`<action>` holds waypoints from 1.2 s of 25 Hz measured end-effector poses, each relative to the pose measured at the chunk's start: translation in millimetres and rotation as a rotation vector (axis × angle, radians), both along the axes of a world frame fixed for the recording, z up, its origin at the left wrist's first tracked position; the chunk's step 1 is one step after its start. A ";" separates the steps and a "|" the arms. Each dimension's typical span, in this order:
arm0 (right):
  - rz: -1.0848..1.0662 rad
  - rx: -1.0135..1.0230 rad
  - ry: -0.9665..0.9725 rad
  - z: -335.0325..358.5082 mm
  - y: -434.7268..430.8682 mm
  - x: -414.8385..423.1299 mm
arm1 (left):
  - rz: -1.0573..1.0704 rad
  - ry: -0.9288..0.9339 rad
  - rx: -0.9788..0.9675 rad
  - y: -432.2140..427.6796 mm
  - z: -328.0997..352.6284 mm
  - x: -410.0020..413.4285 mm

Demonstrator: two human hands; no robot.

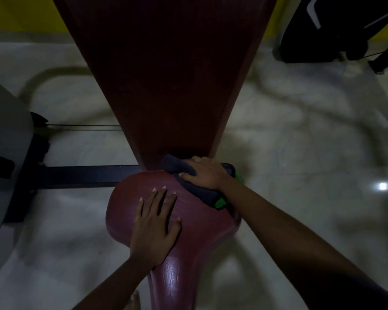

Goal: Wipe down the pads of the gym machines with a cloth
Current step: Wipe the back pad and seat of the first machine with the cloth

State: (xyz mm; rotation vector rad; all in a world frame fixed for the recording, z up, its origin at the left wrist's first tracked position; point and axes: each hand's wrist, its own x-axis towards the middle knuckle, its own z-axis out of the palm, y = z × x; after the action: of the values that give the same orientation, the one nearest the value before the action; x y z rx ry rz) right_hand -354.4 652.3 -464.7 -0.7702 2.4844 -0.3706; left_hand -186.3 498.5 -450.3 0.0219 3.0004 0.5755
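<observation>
Seen from above in dim light, a person's right hand [205, 173] presses a dark navy cloth with a bright green edge [199, 182] against the far right part of a rounded maroon vinyl seat pad [195, 222], at the seam where the seat meets a long maroon vinyl back pad [166, 74] that widens as it runs away toward the far side of the scene. The fingers [189, 174] curl down over the bunched fabric, clamped on the cloth, with folds of it sticking out to the far left of the hand and its green trim showing near the wrist on the right.

The left hand [154, 229] lies flat on the middle of the seat pad, palm down, fingers spread apart and holding nothing, the fingertips just short of the cloth. Both bare forearms enter from the near edge. The narrow near end of the seat pad shines with a glossy highlight.

Behind the seat on the left, a dark metal frame bar [81, 176] runs across to a grey machine housing [5, 139] at the left edge. Below lies a pale marbled floor [311, 142], with a small bright reflection on the right. At the far right stands another black machine [336, 30], against a yellow wall [20, 12].
</observation>
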 end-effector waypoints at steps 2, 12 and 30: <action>-0.043 0.005 -0.002 0.3 18.9 1.8 | 0.006 -0.002 -0.010 1.8 1.4 -0.5; -0.345 -0.141 -0.026 -15.6 41.7 22.0 | -0.009 -0.039 -0.050 1.4 4.2 -0.2; -1.475 -0.200 -0.130 58.1 -45.9 192.7 | -0.096 -0.174 -0.006 -6.9 10.2 -3.2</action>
State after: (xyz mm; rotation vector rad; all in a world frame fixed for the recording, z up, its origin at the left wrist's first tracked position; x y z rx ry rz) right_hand -161.7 606.3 -406.6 1.1383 2.4310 -1.0812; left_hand -189.5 491.5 -440.1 0.1094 2.8149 0.5285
